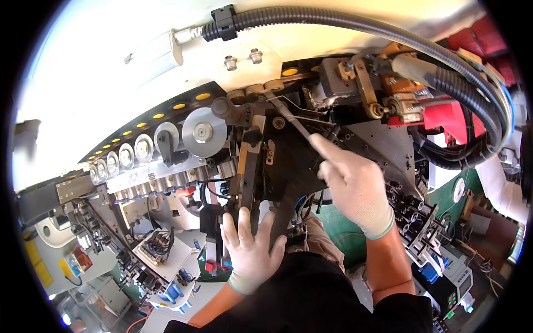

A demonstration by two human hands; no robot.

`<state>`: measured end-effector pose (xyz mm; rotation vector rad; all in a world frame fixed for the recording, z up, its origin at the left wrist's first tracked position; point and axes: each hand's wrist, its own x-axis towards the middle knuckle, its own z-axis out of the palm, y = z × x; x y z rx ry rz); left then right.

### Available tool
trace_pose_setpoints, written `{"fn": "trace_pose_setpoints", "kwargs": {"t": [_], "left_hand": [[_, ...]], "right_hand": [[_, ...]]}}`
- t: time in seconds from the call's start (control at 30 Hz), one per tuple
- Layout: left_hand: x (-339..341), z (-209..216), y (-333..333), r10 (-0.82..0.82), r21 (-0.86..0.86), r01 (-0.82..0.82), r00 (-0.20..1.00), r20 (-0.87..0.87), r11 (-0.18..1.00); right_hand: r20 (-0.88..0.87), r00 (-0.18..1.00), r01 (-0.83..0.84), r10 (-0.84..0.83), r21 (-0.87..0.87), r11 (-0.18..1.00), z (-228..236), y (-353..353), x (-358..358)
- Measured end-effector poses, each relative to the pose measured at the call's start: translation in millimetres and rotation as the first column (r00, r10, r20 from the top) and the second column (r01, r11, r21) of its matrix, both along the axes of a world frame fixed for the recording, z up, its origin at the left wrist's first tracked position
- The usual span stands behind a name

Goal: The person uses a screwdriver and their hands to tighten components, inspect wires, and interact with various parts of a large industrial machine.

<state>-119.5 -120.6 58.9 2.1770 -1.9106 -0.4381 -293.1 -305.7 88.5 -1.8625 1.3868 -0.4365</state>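
Note:
My right hand (358,186), in a thin white glove, grips a long slim grey metal tool (298,126), with the index finger stretched along it. The tool slants up and left, and its far end is close to the small rollers (254,89) under the cream machine panel. I cannot make out its exact kind, and its near end is hidden in my palm. My gloved left hand (250,244) has its fingers spread, with the fingertips at the lower end of a metal bar (243,166) on the black machine plate (294,158). Nothing shows in this hand.
A row of silver wheels (143,149) runs left from a large disc (203,132). A thick corrugated hose (344,21) arches over the top and right. Brass-coloured linkage (402,105) stands at upper right. A white-topped cart (161,252) with wiring is at lower left.

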Motion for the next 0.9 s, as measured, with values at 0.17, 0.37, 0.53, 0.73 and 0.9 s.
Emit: {"fn": "trace_pose_setpoints", "kwargs": {"t": [0.17,0.37,0.53,0.73,0.9], "left_hand": [[-1.4,-0.5,0.2,0.001,-0.064,-0.002,1.000,-0.018,0.998],[5.6,-2.2,7.6,0.025,-0.154,-0.039,0.995,-0.092,0.987],[20.7,-3.4,21.5,-0.015,-0.275,-0.066,0.960,-0.279,0.959],[132.1,25.4,52.1,0.050,-0.518,-0.486,0.762,-0.646,0.704],[318.3,-0.4,76.5,0.197,-0.499,-0.814,0.564,-0.802,0.298]], "right_hand": [[0.196,0.974,0.083,-0.112,0.150,0.985,11.4,21.2,-13.8],[0.195,0.953,0.171,-0.230,0.279,0.945,26.4,79.6,-29.0],[0.243,0.955,0.095,-0.172,0.299,0.949,29.3,141.0,-12.9],[0.326,0.940,-0.200,0.101,0.286,0.937,27.3,202.2,29.2],[0.332,0.848,-0.463,0.413,0.083,0.883,17.5,213.1,104.4]]}}
